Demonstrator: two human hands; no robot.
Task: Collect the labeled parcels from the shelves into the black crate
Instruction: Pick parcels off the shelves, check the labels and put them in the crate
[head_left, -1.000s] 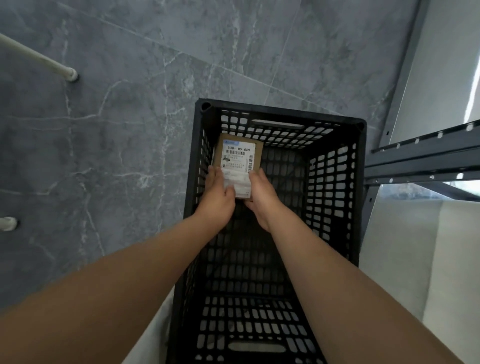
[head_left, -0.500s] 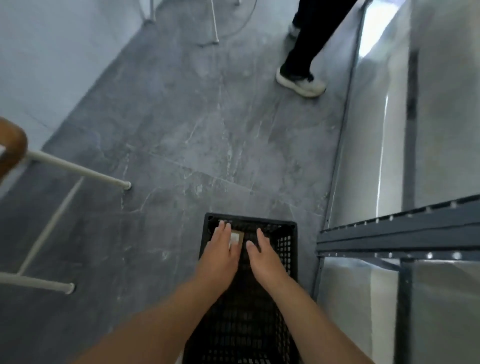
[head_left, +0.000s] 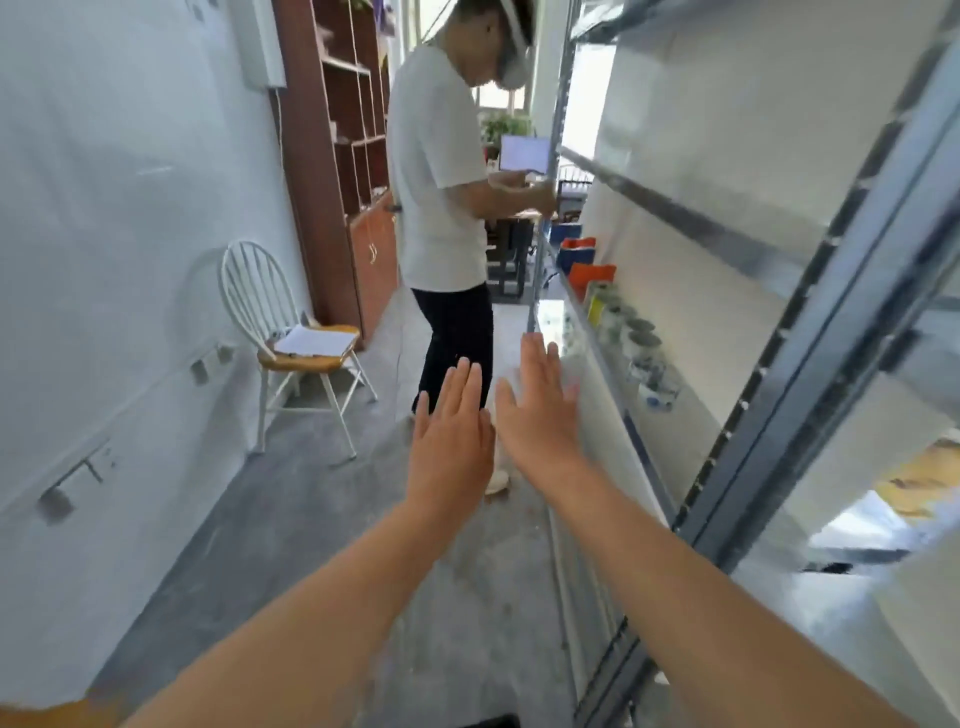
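Observation:
My left hand (head_left: 451, 434) and my right hand (head_left: 540, 410) are stretched out ahead of me side by side, palms down, fingers straight, holding nothing. The black crate shows only as a dark sliver (head_left: 491, 721) at the bottom edge, and the brown labeled parcel is out of sight. The metal shelf rack (head_left: 810, 332) runs along my right, with orange packets (head_left: 592, 274) and small cups (head_left: 644, 345) on a far shelf. My right hand hovers just left of the rack's edge.
Another person in a white shirt (head_left: 441, 208) stands in the narrow aisle just beyond my hands, holding something at the rack. A white chair (head_left: 291, 343) with papers on its seat stands by the left wall. A brown bookcase (head_left: 343, 156) is behind it.
Both hands let go of the parcel inside the crate and rose with fingers straight. My view swung up from the crate and floor to the aisle, so crate and parcel dropped out of sight.

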